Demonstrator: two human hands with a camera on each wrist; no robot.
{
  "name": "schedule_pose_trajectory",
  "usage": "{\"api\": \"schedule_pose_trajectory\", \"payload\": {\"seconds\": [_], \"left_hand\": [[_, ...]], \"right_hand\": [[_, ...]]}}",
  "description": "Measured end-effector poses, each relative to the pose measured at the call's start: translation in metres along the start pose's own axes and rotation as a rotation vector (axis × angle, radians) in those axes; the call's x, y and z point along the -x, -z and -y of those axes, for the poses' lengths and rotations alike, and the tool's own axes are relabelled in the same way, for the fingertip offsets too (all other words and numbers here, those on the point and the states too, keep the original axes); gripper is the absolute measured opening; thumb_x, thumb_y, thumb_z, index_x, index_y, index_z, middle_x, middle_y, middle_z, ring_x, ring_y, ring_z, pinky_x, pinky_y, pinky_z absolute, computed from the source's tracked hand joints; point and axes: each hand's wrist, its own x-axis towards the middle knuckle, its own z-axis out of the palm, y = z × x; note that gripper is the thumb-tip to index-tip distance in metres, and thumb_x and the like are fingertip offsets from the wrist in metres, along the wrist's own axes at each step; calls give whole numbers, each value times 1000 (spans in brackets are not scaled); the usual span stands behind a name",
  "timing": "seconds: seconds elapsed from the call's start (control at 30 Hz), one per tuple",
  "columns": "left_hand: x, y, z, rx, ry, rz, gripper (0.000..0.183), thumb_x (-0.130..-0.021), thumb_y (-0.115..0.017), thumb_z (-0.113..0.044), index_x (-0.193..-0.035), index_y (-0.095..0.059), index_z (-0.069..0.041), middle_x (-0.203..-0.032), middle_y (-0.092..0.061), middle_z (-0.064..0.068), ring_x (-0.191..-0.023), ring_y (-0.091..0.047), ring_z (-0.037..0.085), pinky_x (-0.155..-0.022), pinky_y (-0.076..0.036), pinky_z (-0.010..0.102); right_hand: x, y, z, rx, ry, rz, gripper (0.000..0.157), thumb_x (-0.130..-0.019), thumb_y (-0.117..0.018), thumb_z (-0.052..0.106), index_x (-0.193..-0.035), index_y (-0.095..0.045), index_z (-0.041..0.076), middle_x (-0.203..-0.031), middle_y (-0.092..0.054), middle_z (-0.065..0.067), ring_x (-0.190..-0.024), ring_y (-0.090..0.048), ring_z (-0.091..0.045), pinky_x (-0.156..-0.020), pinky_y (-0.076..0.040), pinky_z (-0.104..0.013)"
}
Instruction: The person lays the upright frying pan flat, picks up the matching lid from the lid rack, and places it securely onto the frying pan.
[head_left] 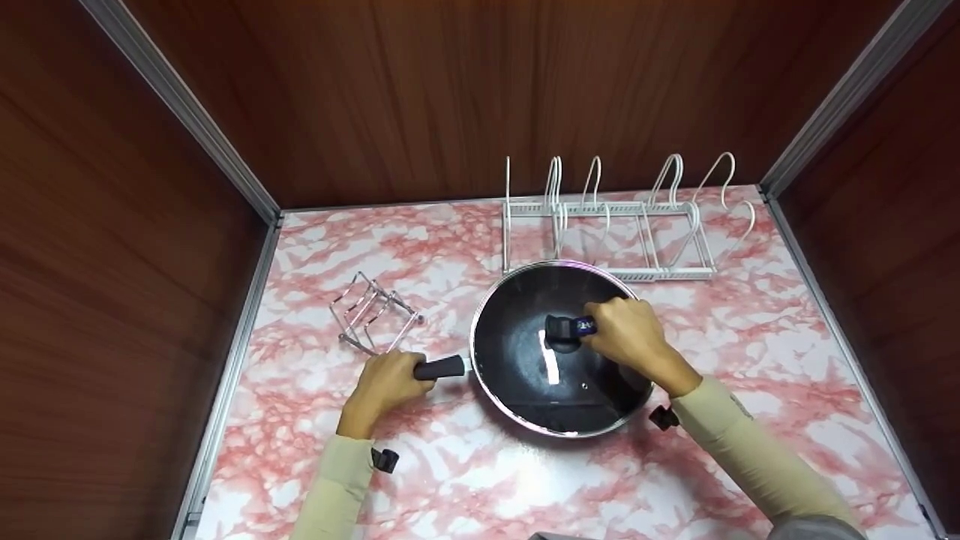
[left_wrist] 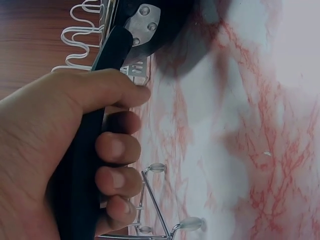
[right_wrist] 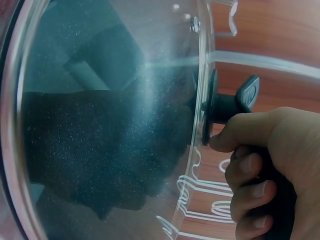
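A black pan (left_wrist: 170, 22) with a long handle (head_left: 441, 367) is covered by a glass lid (head_left: 517, 300) with a metal rim. My left hand (head_left: 386, 384) grips the pan's handle, its fingers curled round the black grip. In the left wrist view a riveted bracket (left_wrist: 144, 25) joins handle and pan. My right hand (head_left: 628, 334) holds the black lid handle (head_left: 562, 331); its fingers wrap round the grip in the right wrist view. The lid looks seated on the pan. Whether the pan touches the table cannot be told.
A white wire rack (head_left: 637, 274) with upright loops stands behind the pan, its front partly hidden. Left of the pan sits a small chrome wire rack (head_left: 375, 307), close to my left hand. The marbled red-and-white table (head_left: 330, 450) has brown wood panels (head_left: 450, 97) on three sides.
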Motion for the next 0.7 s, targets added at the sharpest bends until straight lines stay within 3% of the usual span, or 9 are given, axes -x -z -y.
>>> {"api": "schedule_pose_trajectory", "payload": {"seconds": [0.33,0.7], "left_hand": [[0,5,-2,27,15,51,34,-83,-81,-40,-71,-57,-21,-64,-49,-7,-59,-46,15,-57,-39,37],[-1,11,-7,64,22,88,31,-85,-81,-41,-76,-62,-19,-66,-52,-5,-61,-48,16,-58,-38,35]], "right_hand": [[0,2,1,8,24,22,28,-74,-86,23,-80,-61,11,-64,-64,-5,-55,-60,-35,-50,-48,-53],[3,2,0,-4,81,-9,41,-75,-89,37,-94,-66,9,-78,-72,-6,-70,-65,-30,-59,-54,-49]]}}
